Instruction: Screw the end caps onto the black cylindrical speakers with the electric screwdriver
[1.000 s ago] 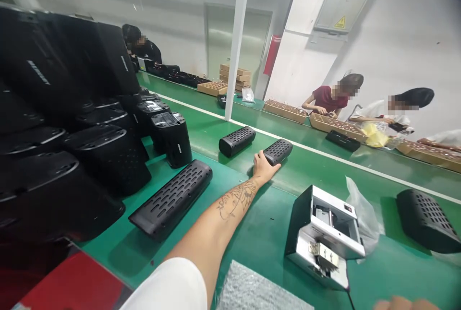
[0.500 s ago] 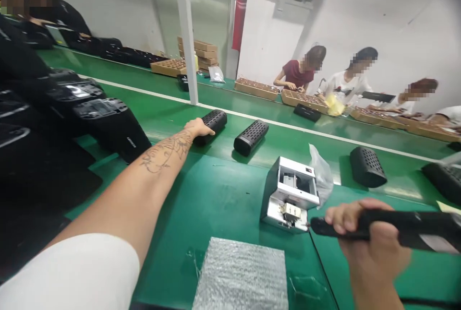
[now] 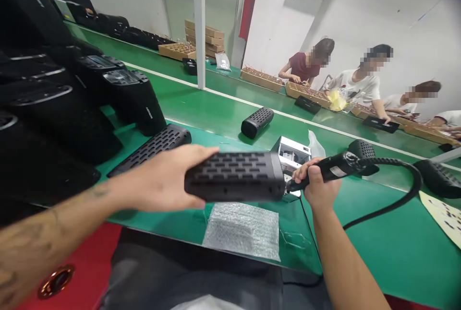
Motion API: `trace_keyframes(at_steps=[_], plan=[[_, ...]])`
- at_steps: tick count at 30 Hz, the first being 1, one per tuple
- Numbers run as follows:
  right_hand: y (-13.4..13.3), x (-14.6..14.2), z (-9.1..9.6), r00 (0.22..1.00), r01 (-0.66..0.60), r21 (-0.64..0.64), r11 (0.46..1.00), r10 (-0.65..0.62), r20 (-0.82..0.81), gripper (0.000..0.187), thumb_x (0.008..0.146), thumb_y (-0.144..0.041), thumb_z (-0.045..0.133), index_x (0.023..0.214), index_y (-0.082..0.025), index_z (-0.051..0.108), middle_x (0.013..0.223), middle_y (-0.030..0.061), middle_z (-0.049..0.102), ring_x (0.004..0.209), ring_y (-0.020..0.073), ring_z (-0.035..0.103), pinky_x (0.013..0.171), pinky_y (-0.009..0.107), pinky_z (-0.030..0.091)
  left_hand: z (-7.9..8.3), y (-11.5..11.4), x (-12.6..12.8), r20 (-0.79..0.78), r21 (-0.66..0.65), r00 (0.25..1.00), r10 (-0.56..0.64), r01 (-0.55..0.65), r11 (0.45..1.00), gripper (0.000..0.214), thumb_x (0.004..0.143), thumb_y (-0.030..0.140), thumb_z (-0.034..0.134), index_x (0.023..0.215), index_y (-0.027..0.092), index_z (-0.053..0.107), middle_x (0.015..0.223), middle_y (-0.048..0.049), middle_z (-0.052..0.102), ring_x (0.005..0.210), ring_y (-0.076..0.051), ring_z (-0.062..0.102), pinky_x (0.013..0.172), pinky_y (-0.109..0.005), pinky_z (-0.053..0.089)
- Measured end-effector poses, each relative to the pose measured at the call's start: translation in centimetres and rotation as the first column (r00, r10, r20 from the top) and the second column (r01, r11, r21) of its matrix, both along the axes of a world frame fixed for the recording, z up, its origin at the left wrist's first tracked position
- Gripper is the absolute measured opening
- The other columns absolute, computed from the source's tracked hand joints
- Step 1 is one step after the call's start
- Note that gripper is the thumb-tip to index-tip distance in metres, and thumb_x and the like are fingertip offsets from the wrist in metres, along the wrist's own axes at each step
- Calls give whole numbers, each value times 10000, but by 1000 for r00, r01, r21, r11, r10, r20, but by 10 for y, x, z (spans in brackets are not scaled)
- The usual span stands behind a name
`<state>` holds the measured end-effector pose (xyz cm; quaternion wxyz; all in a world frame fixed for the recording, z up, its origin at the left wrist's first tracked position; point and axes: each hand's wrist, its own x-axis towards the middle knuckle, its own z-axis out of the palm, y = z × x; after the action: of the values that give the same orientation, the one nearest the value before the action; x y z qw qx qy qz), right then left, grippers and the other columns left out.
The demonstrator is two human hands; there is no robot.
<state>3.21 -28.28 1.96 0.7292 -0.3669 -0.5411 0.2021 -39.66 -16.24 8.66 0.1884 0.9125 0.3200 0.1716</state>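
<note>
Your left hand now has the black, slot-perforated, rounded casing lifted over the near desk; half a second ago it was reaching to that piece on the far green strip, where one matching perforated unit remains ahead of you. You grip the casing's left end, while your right hand is wrapped round a black corded power screwdriver, its tip at the casing's right end; contact there is unclear. A white-and-black boxy machine stands just behind the tool tip, and the thick black cable loops down to your right. Tall black plastic housings crowd the left. A silvery bubble-textured pad lies at the desk's near edge; wider green surface extends right of it, towards a pale yellow sheet.
</note>
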Motion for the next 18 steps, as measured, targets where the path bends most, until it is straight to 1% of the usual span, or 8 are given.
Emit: trace_keyframes(at_steps=[2,4,6,8,11,13,15,18], plan=[[-5,-6,6,1000,10,4,1000,-10,7,298,1183,-453,850,1185,-165,773,926,-29,723,715,114,680,677,258,653,-33,-50,6,28,57,997,-75,74,996,1276,746,480,1096,1879,401,513,1688,-126,753,1392,-462,833,1143,-578,750],[-17,-13,16,1000,23,18,1000,-23,8,299,1179,-453,856,1175,-165,776,875,-45,710,687,113,676,682,265,660,-62,-81,19,16,82,993,-115,114,990,1198,775,398,1064,1848,355,533,1580,-158,783,1306,-440,847,1064,-548,760],[-36,-23,31,999,37,44,998,-37,-1,327,1149,-489,894,1161,-183,781,808,-55,710,644,125,682,684,288,671,-84,-96,33,-18,102,991,-130,131,986,1112,790,363,1036,1800,297,578,1484,-185,796,1270,-449,834,1050,-555,742],[-62,-34,48,999,33,68,997,-32,-16,399,1085,-583,955,1145,-223,794,742,-60,712,585,148,680,652,314,668,-97,-100,43,-37,117,990,-133,136,984,1074,785,346,1030,1769,256,608,1457,-212,789,1271,-474,811,1078,-591,719],[-102,-51,71,999,-39,42,998,40,-17,450,1011,-687,991,1106,-275,836,666,-55,707,477,174,634,557,341,633,-103,-99,47,-32,115,991,-128,131,985,1081,770,325,1048,1761,247,621,1474,-227,773,1286,-493,785,1109,-621,693],[-121,-62,78,994,-105,-6,994,105,-6,442,1006,-699,983,1082,-278,867,639,-48,707,423,176,602,515,350,618,-102,-98,46,-46,113,990,-134,139,984,1076,781,336,1057,1761,239,622,1461,-225,773,1280,-484,781,1106,-608,688],[-129,-70,77,989,-150,-42,988,150,-3,433,1006,-697,980,1072,-279,889,632,-44,714,406,175,600,508,354,625,-99,-98,45,-85,119,986,-144,153,981,1057,813,353,1050,1764,205,612,1452,-230,777,1281,-474,782,1094,-591,689],[-126,-77,66,983,-184,-56,981,184,-11,433,1005,-710,980,1072,-291,895,640,-48,722,420,174,631,505,334,621,-94,-99,45,-137,138,979,-153,171,975,1043,852,367,1036,1770,144,594,1487,-255,771,1297,-471,785,1091,-585,691]])
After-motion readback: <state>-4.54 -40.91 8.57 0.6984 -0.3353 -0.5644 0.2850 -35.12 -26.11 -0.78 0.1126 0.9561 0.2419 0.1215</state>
